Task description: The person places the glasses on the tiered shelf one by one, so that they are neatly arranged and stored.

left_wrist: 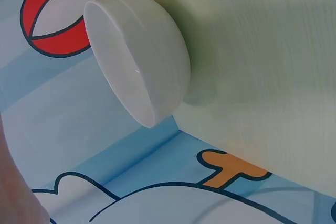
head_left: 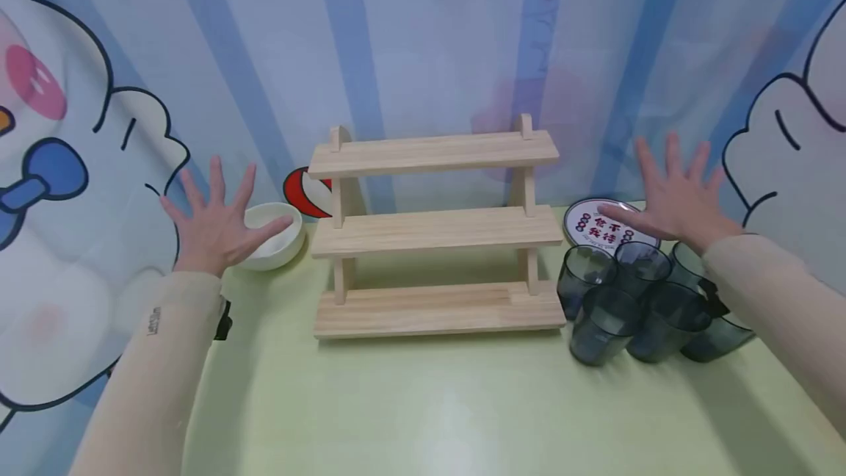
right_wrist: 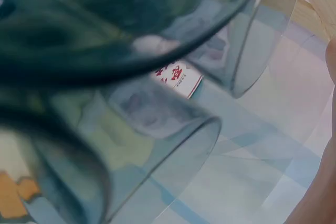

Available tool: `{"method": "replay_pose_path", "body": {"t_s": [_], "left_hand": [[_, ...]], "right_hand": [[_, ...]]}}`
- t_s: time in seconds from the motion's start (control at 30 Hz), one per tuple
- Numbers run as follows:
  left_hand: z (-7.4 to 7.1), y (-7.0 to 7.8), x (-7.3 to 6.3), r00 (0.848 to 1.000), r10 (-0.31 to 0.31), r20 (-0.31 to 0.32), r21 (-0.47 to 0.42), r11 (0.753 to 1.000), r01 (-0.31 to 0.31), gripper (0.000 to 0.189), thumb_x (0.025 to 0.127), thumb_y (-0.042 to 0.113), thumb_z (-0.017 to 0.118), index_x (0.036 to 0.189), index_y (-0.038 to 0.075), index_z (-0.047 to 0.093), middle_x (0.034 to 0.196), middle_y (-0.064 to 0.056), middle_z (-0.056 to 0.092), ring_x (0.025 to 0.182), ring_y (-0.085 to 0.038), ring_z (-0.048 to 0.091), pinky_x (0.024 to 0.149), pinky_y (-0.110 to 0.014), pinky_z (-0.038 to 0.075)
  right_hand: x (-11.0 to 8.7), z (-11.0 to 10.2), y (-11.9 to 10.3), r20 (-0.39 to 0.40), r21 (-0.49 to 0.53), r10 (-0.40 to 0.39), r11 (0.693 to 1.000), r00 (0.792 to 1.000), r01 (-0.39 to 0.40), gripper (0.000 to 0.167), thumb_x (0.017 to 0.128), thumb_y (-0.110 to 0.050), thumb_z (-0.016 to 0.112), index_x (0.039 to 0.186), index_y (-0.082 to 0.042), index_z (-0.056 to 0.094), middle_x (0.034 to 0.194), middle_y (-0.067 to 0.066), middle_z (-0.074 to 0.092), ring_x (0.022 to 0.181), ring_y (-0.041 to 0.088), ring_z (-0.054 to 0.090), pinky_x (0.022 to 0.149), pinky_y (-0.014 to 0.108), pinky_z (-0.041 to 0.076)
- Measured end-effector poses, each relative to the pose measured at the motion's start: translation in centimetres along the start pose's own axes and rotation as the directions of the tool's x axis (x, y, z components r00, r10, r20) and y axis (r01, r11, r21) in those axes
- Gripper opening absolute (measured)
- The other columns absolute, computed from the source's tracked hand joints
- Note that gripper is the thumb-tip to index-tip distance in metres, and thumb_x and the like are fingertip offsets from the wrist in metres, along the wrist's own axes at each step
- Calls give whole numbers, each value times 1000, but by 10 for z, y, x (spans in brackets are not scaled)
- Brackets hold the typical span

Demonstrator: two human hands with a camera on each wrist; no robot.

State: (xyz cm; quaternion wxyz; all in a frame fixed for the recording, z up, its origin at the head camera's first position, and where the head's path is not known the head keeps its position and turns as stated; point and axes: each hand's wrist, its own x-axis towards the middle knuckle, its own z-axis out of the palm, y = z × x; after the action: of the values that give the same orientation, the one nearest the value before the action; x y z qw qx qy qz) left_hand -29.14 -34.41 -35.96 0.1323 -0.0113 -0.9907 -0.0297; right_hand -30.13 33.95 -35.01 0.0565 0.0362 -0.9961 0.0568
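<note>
My left hand (head_left: 214,230) is raised with its fingers spread, holding nothing. Beside it, a white bowl (head_left: 280,242) stands on the table; the left wrist view shows the same bowl (left_wrist: 152,51) upright near the wall. My right hand (head_left: 681,200) is likewise spread and holds nothing, above several dark, clear glasses (head_left: 604,325). Behind those glasses lies a round white plate (head_left: 584,225) with red lettering, partly hidden by them and by the hand. Glass rims (right_wrist: 181,153) fill much of the right wrist view, close and blurred.
A three-tier wooden shelf (head_left: 436,230) stands mid-table between the hands. The pale green-yellow table (head_left: 410,402) extends in front of it. Behind hangs a blue striped cloth (head_left: 436,42) with cartoon figures.
</note>
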Motion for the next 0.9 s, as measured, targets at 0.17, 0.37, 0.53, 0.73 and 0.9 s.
{"method": "replay_pose_path", "body": {"t_s": [0.17, 0.37, 0.53, 0.73, 0.9], "left_hand": [[6, 4, -1, 1000, -5, 8, -46, 999, 5, 109, 84, 93, 40, 168, 38, -3, 171, -12, -28, 150, -58, -27, 103, -89, -13], [9, 13, -4, 1000, 17, 26, -130, 991, -14, 108, 87, 90, 43, 169, 36, -3, 173, -16, -22, 152, -62, -17, 106, -90, -5], [11, 19, -8, 996, 19, 84, -228, 974, 0, 103, 91, 84, 44, 169, 35, -3, 174, -20, -12, 152, -64, -4, 110, -87, 6], [19, 34, -13, 988, 52, 144, -429, 903, 15, 97, 97, 72, 51, 170, 32, 1, 176, -20, 3, 158, -52, 9, 114, -81, 18], [25, 50, -15, 980, 115, 161, -585, 811, 0, 89, 100, 64, 55, 169, 36, 5, 177, -6, 12, 160, -39, 15, 119, -74, 20]], "right_hand": [[-9, -3, 8, -9, 0, 9, 1000, 1000, -9, 124, 86, -87, 50, 167, -18, -16, 165, 28, -31, 141, 65, -33, 104, 90, -4], [-22, -8, 13, -4, 19, 8, 1000, 1000, -8, 123, 88, -84, 52, 167, -17, -16, 164, 30, -30, 140, 70, -26, 103, 91, -2], [-31, -15, 10, 1, 11, -12, 1000, 1000, 12, 122, 89, -83, 52, 167, -17, -14, 166, 34, -24, 142, 74, -17, 104, 90, 2], [-47, -22, 13, -32, 16, -28, 999, 999, 29, 120, 91, -76, 59, 169, -13, -7, 166, 39, -11, 143, 75, -3, 106, 88, 11], [-70, -21, 28, -65, 53, -16, 998, 998, 19, 116, 94, -66, 63, 167, -3, -1, 164, 44, -5, 145, 73, 5, 107, 86, 14]]}}
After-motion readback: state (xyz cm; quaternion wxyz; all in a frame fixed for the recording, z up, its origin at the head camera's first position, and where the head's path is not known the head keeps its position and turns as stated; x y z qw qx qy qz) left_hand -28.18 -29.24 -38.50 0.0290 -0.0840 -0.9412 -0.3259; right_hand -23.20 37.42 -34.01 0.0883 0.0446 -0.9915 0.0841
